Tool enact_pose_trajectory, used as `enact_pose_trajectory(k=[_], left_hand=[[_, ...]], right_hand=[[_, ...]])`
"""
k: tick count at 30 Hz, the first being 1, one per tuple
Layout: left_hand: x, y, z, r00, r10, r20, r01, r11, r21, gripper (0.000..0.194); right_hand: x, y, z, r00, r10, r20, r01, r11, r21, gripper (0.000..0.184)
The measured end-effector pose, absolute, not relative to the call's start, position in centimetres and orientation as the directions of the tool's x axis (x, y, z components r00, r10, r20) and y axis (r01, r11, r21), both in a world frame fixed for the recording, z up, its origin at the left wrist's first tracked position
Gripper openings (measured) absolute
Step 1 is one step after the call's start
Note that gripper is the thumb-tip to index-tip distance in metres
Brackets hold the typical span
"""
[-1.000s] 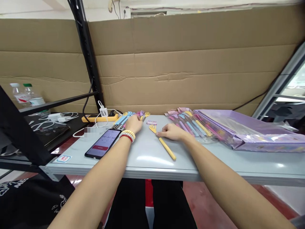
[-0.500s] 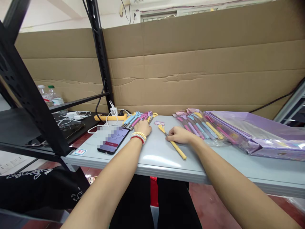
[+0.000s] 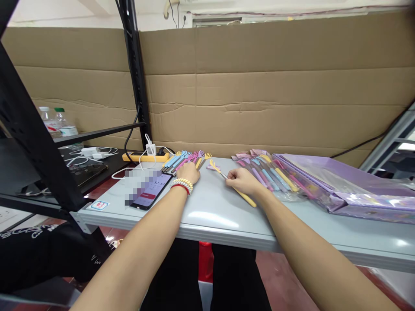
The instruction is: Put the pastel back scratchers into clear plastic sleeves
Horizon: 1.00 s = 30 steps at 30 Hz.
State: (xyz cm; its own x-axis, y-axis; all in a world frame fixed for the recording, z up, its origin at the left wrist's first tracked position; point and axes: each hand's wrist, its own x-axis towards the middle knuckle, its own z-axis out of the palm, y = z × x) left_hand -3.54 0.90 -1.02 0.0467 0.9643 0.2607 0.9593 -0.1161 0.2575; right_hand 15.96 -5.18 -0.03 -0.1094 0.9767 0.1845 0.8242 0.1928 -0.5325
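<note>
My right hand [image 3: 242, 180] is closed round a yellow back scratcher [image 3: 247, 199] with a claw-shaped head; its metal stem slants up and left from my fingers, head raised off the grey table [image 3: 210, 216]. My left hand [image 3: 188, 172], bead bracelets on the wrist, rests on the table with fingers curled, touching the handles of a row of blue, pink and yellow scratchers [image 3: 186, 159] laid side by side. What the left fingers hold, if anything, I cannot make out.
A phone [image 3: 151, 195] lies left of my left hand. Packaged scratchers [image 3: 269, 172] and a purple box [image 3: 343, 183] lie to the right. A yellow power strip [image 3: 145, 156], chargers, black shelf frame [image 3: 35, 142] and bottles stand left; a cardboard wall rises behind.
My right hand has lifted the yellow scratcher's head off the table and drawn its stem out longer. My left hand has stayed at the row. The camera has shifted.
</note>
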Motion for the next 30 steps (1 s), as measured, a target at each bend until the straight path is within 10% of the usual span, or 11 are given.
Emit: enact_pose_trajectory(k=[13,20,30], left_hand=[[-4.4,1.7,-0.7,-0.086,0.865,0.495,0.964,-0.052,0.259,0.037],[-5.2,3.4,-0.8,-0.179,0.955,0.237,0.942,0.097,0.32,0.058],[-5.2,3.5,-0.8,-0.295,0.909,0.296,0.913,0.176,0.369,0.051]], right_hand=[[15.9,-4.9,-0.4,-0.081,0.977,0.197,0.856,0.169,-0.489,0.011],[16.0,-4.8,-0.5,-0.121,0.977,0.174,0.872,0.189,-0.451,0.01],[15.6,-5.1,-0.2,-0.124,0.976,0.181,0.85,0.198,-0.488,0.012]])
